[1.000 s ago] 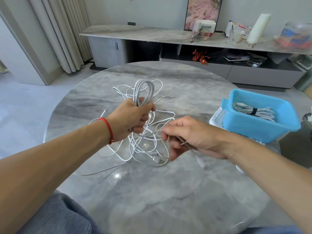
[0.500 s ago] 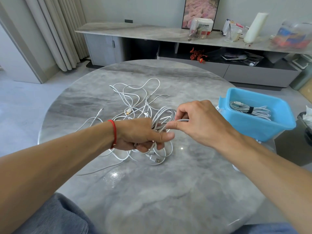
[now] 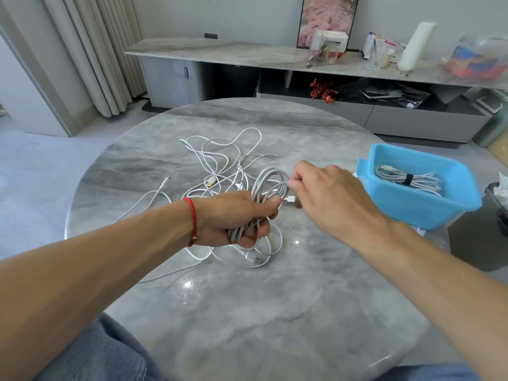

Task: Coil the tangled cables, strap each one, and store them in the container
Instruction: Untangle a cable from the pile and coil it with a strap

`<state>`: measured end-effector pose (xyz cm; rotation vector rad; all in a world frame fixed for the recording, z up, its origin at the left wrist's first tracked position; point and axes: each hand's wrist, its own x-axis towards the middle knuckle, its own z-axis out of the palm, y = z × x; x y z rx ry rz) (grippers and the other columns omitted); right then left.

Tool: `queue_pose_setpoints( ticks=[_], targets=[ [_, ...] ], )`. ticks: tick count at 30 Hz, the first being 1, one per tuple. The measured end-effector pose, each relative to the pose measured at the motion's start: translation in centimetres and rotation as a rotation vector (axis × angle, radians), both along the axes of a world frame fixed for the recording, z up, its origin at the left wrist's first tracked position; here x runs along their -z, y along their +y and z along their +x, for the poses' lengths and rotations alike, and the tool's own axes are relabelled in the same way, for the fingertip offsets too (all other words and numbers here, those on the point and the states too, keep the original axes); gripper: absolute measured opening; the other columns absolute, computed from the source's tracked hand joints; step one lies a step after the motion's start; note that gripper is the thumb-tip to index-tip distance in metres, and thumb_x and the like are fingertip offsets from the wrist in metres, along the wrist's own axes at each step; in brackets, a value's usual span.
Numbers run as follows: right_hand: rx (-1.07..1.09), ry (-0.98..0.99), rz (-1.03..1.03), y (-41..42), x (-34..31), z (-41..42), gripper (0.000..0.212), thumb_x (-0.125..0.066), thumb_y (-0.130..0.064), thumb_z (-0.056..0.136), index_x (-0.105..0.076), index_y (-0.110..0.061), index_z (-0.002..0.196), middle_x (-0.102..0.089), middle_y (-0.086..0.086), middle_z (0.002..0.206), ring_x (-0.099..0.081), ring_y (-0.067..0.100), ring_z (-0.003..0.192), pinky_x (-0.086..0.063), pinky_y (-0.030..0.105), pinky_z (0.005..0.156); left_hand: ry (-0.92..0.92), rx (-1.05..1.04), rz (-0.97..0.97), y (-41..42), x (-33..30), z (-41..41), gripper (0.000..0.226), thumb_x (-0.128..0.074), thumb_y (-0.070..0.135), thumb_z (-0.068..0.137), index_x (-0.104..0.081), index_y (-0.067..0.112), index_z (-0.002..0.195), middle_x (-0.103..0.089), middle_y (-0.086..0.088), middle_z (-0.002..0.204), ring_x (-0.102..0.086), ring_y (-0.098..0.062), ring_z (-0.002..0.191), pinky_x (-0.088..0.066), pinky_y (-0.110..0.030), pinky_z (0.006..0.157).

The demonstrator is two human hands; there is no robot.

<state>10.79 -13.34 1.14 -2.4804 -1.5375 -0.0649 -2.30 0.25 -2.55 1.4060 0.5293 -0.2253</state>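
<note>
While the left hand (image 3: 236, 215) holds a bunch of white cable loops (image 3: 268, 188), the winding step looks almost done for this cable. The fingers and thumb of that hand are curled tight round the loops, just above the middle of the round marble table (image 3: 275, 325). The right hand (image 3: 327, 196) is right beside it. Its thumb and first finger pinch the last bit of this cable, near its small white plug (image 3: 290, 199). The other fingers of that hand are curled in, and I cannot tell if they hold anything.

I think the next move is to tuck this last end onto the loops. Then a strap has to go round the bunch, so the left hand must keep squeezing or the loops will spring apart. I cannot see a loose strap anywhere on the table.

More white cables (image 3: 220, 158) lie in a messy pile past the hands, toward the far edge of the table. A gold plug (image 3: 211, 182) peeks out of the pile. One thin end (image 3: 165, 181) reaches toward the left edge. Another cable with a silver USB plug (image 3: 257, 260) lies just under the left hand, toward the near edge.

The blue container (image 3: 428, 210) sits at the right edge of the table. One coiled cable (image 3: 406, 181) with a black strap (image 3: 409, 179) round it is already inside. So one cable is stored, one is in the hands, and the pile is not yet done.
</note>
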Motion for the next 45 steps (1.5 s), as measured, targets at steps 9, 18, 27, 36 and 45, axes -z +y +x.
queue_pose_setpoints(
  ticks=[9,18,27,36,45],
  targets=[
    [0.321,0.774,0.254,0.7,2.4,-2.2,0.035,-0.047,-0.029,0.107,-0.067,-0.004,0.094,-0.074,0.015,0.091,-0.073,0.033,0.09,-0.059,0.052,0.087,-0.078,0.042,0.074,-0.5,0.1,0.0,0.042,-0.053,0.038,0.101,-0.066,-0.001,0.111,-0.071,-0.014,0.093,-0.023,-0.011,0.048,-0.032,-0.019,0.043],
    [0.379,1.222,0.411,0.8,1.5,-3.4,0.022,-0.059,-0.024,0.105,-0.063,-0.009,0.089,-0.07,0.018,0.089,-0.07,0.027,0.08,-0.061,0.056,0.088,-0.043,0.068,-0.073,-0.5,-0.4,-0.8,0.025,-0.058,0.034,0.099,-0.065,0.018,0.082,-0.042,0.003,0.064,-0.021,-0.01,0.05,-0.024,-0.019,0.041],
    [-0.048,1.771,0.433,0.1,0.6,-2.1,0.047,-0.071,-0.041,0.091,-0.057,-0.013,0.127,-0.069,0.01,0.122,-0.07,0.027,0.11,-0.057,0.043,0.097,-0.208,0.274,-0.291,-1.7,-1.7,-0.9,0.042,-0.046,0.035,0.102,-0.043,0.017,0.065,-0.04,0.005,0.057,-0.019,-0.01,0.048,-0.02,-0.023,0.045],
    [-0.103,1.725,0.514,1.4,-0.7,-2.9,0.035,-0.078,-0.048,0.087,-0.067,-0.015,0.088,-0.066,0.006,0.07,-0.076,0.033,0.098,-0.062,0.045,0.08,-0.287,0.292,-0.432,-3.0,-2.0,0.1,0.038,-0.043,0.02,0.101,-0.038,0.017,0.064,-0.04,0.004,0.054,-0.049,-0.014,0.057,-0.049,-0.03,0.061],
    [0.216,1.526,0.644,2.8,-0.8,-1.6,0.046,-0.074,-0.053,0.089,-0.058,-0.013,0.072,-0.057,0.002,0.053,-0.067,0.018,0.057,-0.053,0.022,0.052,-0.084,0.044,-0.131,-3.3,-4.0,2.1,0.034,-0.048,0.016,0.099,-0.04,0.019,0.066,-0.033,0.003,0.051,-0.035,-0.012,0.039,-0.039,-0.022,0.041]
  ],
)
